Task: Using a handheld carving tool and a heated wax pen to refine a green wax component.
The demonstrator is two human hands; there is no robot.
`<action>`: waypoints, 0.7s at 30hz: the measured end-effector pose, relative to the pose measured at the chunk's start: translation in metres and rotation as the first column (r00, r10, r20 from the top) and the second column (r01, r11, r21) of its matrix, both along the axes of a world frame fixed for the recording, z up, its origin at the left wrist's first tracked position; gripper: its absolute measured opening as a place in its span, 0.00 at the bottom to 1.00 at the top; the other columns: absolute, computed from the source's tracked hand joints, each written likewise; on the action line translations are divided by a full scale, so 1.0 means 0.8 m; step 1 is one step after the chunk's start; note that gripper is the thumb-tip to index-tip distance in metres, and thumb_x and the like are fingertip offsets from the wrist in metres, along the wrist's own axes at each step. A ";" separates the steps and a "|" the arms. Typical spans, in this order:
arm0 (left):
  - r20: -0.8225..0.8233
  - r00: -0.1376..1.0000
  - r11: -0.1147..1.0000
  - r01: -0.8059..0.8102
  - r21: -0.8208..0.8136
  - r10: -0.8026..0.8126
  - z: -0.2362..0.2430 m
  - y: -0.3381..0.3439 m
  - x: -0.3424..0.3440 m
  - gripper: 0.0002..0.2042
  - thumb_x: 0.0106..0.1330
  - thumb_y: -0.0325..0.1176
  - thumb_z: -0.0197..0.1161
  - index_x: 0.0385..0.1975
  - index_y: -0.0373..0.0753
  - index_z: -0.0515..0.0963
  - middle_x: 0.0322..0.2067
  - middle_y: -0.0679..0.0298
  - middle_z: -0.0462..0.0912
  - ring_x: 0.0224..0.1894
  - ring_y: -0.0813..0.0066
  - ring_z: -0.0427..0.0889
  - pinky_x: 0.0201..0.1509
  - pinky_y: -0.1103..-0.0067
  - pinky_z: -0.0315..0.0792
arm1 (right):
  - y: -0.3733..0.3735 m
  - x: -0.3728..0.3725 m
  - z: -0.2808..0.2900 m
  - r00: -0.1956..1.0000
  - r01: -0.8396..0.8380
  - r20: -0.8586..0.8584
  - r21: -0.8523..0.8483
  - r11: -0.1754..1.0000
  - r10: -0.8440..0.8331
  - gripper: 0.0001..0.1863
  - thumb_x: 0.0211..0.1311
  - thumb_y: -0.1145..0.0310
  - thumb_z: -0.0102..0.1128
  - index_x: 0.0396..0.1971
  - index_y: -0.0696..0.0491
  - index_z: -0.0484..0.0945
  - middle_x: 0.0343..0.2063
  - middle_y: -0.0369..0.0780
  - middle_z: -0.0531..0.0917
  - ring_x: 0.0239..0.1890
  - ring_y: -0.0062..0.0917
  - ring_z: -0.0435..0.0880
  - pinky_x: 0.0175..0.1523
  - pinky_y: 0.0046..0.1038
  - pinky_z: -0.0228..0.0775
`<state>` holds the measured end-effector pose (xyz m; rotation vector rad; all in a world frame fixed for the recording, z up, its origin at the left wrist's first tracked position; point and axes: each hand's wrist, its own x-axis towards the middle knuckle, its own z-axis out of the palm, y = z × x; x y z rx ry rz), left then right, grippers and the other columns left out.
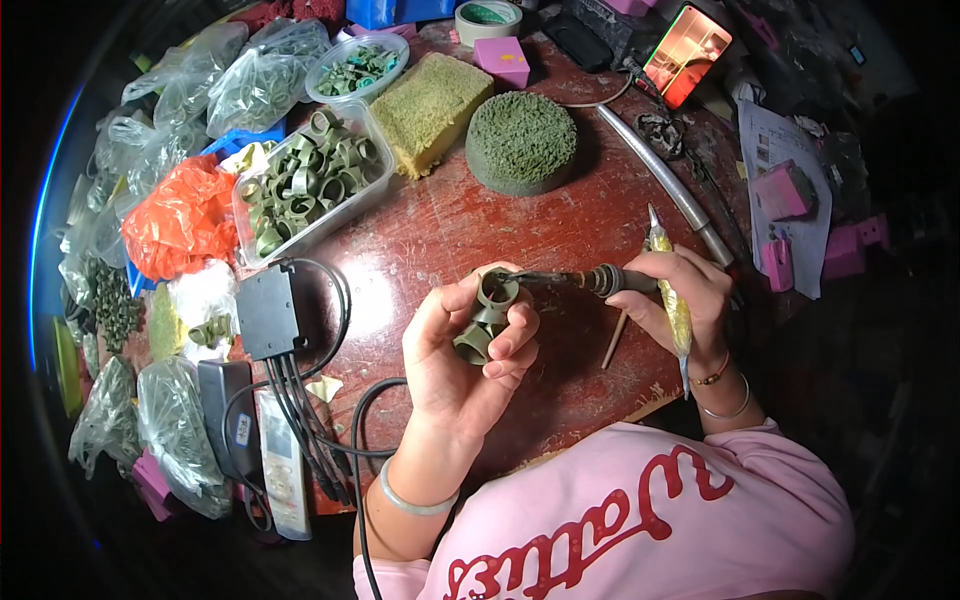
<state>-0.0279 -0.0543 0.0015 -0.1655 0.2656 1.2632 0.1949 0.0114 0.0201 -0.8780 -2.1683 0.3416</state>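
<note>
My left hand (440,340) is closed around several olive-green rings (490,318), probably wax, held in a small stack above the table. Between thumb and forefinger, the top ring stands with its round opening showing. My right hand (697,295) grips a soldering iron (606,281), whose dark tip reaches left and meets the top ring's rim, or very nearly. Tucked across the same right hand is a slim tool with a yellow wrapped grip (677,318) and pointed metal ends. Some of the rings are covered by my left fingers.
A clear tub (335,220) of green rings stands left on the red table (420,235), beside an orange plastic bag (180,220). A yellow-green block (435,105) and round green pad (521,145) lie beyond. A black cable box (268,312) is left; a metal rod (665,180) right.
</note>
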 end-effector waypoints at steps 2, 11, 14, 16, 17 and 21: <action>0.007 1.000 1.000 0.001 0.011 -0.001 -0.001 0.000 0.000 0.15 0.65 0.38 0.51 0.44 0.32 0.74 0.27 0.57 0.76 0.21 0.80 0.66 0.16 0.89 0.57 | 0.001 -0.001 0.000 1.000 -0.004 -0.009 0.010 1.000 0.005 0.15 0.47 0.66 0.77 0.28 0.57 0.79 0.20 0.39 0.80 0.21 0.28 0.80 0.26 0.26 0.70; 0.006 1.000 1.000 -0.007 0.000 0.007 0.000 -0.001 0.000 0.16 0.65 0.37 0.51 0.44 0.31 0.74 0.27 0.56 0.76 0.21 0.80 0.66 0.17 0.88 0.58 | -0.001 0.000 -0.001 1.000 -0.010 -0.007 0.003 1.000 0.010 0.15 0.47 0.66 0.78 0.28 0.57 0.79 0.20 0.39 0.80 0.21 0.28 0.80 0.25 0.26 0.70; 0.002 1.000 1.000 -0.011 -0.008 0.011 0.000 -0.001 0.000 0.16 0.65 0.37 0.51 0.44 0.31 0.74 0.27 0.56 0.76 0.21 0.80 0.66 0.17 0.88 0.57 | 0.000 0.000 -0.002 1.000 -0.011 -0.006 0.005 1.000 0.011 0.16 0.47 0.65 0.78 0.27 0.56 0.79 0.20 0.39 0.80 0.21 0.28 0.80 0.25 0.26 0.71; 0.003 1.000 1.000 -0.008 -0.002 0.008 0.000 0.000 0.000 0.16 0.65 0.37 0.51 0.44 0.31 0.74 0.27 0.56 0.76 0.21 0.80 0.66 0.16 0.88 0.57 | 0.000 0.002 -0.001 1.000 -0.008 0.002 0.004 1.000 0.008 0.16 0.47 0.65 0.78 0.28 0.56 0.79 0.20 0.39 0.80 0.21 0.28 0.80 0.25 0.26 0.71; 0.003 1.000 1.000 -0.006 0.003 0.006 0.000 0.001 0.000 0.16 0.65 0.37 0.51 0.43 0.31 0.74 0.27 0.56 0.76 0.21 0.80 0.66 0.16 0.88 0.57 | 0.001 0.002 -0.001 1.000 -0.005 0.010 0.003 1.000 0.005 0.16 0.47 0.65 0.78 0.28 0.56 0.79 0.20 0.39 0.80 0.21 0.29 0.80 0.26 0.26 0.71; 0.007 1.000 1.000 -0.007 -0.003 0.007 0.000 0.001 0.000 0.15 0.65 0.37 0.51 0.43 0.32 0.74 0.27 0.56 0.76 0.21 0.79 0.66 0.16 0.89 0.57 | 0.001 0.001 -0.002 1.000 -0.005 0.006 0.008 1.000 0.005 0.16 0.47 0.65 0.78 0.28 0.56 0.79 0.20 0.39 0.80 0.21 0.29 0.80 0.26 0.27 0.71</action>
